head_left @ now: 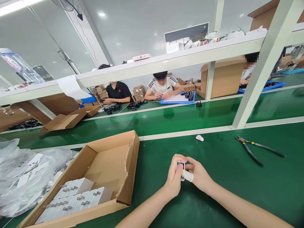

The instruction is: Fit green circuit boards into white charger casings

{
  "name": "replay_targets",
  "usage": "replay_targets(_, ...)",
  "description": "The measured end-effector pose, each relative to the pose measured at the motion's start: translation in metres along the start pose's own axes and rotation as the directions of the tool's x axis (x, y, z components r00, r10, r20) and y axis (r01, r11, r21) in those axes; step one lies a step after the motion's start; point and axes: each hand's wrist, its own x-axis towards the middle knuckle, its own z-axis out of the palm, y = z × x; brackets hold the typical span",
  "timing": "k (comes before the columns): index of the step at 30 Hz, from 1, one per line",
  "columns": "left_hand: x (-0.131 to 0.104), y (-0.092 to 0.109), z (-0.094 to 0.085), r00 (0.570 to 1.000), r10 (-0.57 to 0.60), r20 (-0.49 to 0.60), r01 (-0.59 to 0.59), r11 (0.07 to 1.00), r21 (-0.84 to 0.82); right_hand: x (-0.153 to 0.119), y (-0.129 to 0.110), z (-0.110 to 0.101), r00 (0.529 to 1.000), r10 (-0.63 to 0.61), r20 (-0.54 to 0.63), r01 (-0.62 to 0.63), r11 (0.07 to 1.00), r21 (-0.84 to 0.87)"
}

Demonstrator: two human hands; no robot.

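Note:
A small white rectangular housing [180, 164] with a dark inside is held above the green work surface. My left hand [174, 179] wraps round it, the thumb lying over its open face. My right hand [199, 174] closes on it from the other side, its thumb in a white cover [188, 175] against the lower edge. The fingers hide much of the housing. To the left, a cardboard box [135, 171] holds several white blocks [91, 200] with metal pins on top.
Pliers [251, 145] lie open at the right, and a white scrap [199, 138] beyond my hands. Clear plastic bags [28, 177] of white parts crowd the far left. A post [266, 63] and shelf [166, 57] stand ahead; co-workers [163, 87] sit past the green belt [161, 118].

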Motion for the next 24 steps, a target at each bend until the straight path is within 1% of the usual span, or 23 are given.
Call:
replay_targets(1, 0.001, -0.002, 0.0, 1.0, -0.008, -0.003, 0.008, 0.999, 0.035, 0.003, 0.003, 0.0, 1.0, 0.016, 0.007, -0.016, 1.0, 0.012)
replay_targets(3, 0.004, -0.007, -0.002, 0.998, -0.042, -0.036, 0.047, 0.985, 0.167, 0.009, 0.01, -0.001, 0.997, 0.063, 0.039, -0.063, 0.998, 0.01)
replay_targets(5, 0.009, -0.014, -0.007, 0.99, -0.072, -0.122, 0.107, 0.945, 0.31, 0.015, 0.015, -0.004, 0.997, 0.067, 0.049, -0.065, 0.997, -0.034)
replay_targets(6, 0.011, -0.016, -0.011, 0.982, -0.071, -0.176, 0.132, 0.922, 0.364, 0.017, 0.016, -0.006, 0.999, 0.038, 0.034, -0.035, 0.996, -0.085)
replay_targets(8, 0.017, -0.021, -0.025, 0.964, -0.028, -0.265, 0.141, 0.899, 0.416, 0.018, 0.015, -0.01, 0.997, -0.078, 0.0, 0.075, 0.966, -0.248)
replay_targets(10, 0.023, -0.027, -0.045, 0.95, 0.043, -0.311, 0.114, 0.875, 0.47, 0.018, 0.014, -0.011, 0.981, -0.192, -0.005, 0.169, 0.877, -0.45)
replay_targets(11, 0.028, -0.031, -0.056, 0.948, 0.087, -0.306, 0.089, 0.849, 0.52, 0.018, 0.013, -0.011, 0.972, -0.236, 0.008, 0.202, 0.814, -0.544)
replay_targets(12, 0.034, -0.037, -0.066, 0.968, 0.148, -0.201, 0.029, 0.731, 0.682, 0.019, 0.014, -0.011, 0.96, -0.279, 0.019, 0.229, 0.747, -0.624)
replay_targets(13, 0.042, -0.044, -0.075, 0.983, 0.169, -0.066, -0.049, 0.6, 0.798, 0.021, 0.015, -0.01, 0.947, -0.319, 0.037, 0.253, 0.669, -0.699)
replay_targets(14, 0.052, -0.051, -0.082, 0.985, 0.166, 0.052, -0.126, 0.476, 0.87, 0.024, 0.017, -0.01, 0.933, -0.355, 0.067, 0.276, 0.581, -0.766)
replay_targets(15, 0.065, -0.058, -0.086, 0.98, 0.147, 0.136, -0.181, 0.36, 0.915, 0.027, 0.02, -0.009, 0.918, -0.382, 0.108, 0.301, 0.492, -0.817)
replay_targets(16, 0.08, -0.064, -0.087, 0.976, 0.113, 0.187, -0.211, 0.269, 0.94, 0.031, 0.023, -0.01, 0.905, -0.4, 0.144, 0.318, 0.414, -0.853)
replay_targets(17, 0.097, -0.07, -0.086, 0.978, 0.063, 0.198, -0.206, 0.196, 0.959, 0.036, 0.027, -0.01, 0.896, -0.409, 0.171, 0.33, 0.356, -0.874)
replay_targets(18, 0.116, -0.073, -0.082, 0.985, 0.004, 0.175, -0.174, 0.139, 0.975, 0.04, 0.03, -0.011, 0.89, -0.412, 0.195, 0.339, 0.314, -0.887)
replay_targets(20, 0.156, -0.077, -0.073, 0.992, -0.091, 0.087, -0.081, 0.067, 0.994, 0.05, 0.034, -0.013, 0.89, -0.396, 0.226, 0.346, 0.262, -0.901)
replay_targets(21, 0.176, -0.079, -0.068, 0.992, -0.115, 0.049, -0.044, 0.048, 0.998, 0.055, 0.035, -0.013, 0.893, -0.382, 0.237, 0.344, 0.24, -0.908)
replay_targets(23, 0.209, -0.083, -0.063, 0.992, -0.126, 0.016, -0.011, 0.037, 0.999, 0.065, 0.037, -0.014, 0.902, -0.355, 0.245, 0.327, 0.195, -0.925)
replay_targets(24, 0.221, -0.086, -0.062, 0.992, -0.129, 0.014, -0.01, 0.037, 0.999, 0.07, 0.037, -0.015, 0.908, -0.343, 0.241, 0.314, 0.173, -0.934)
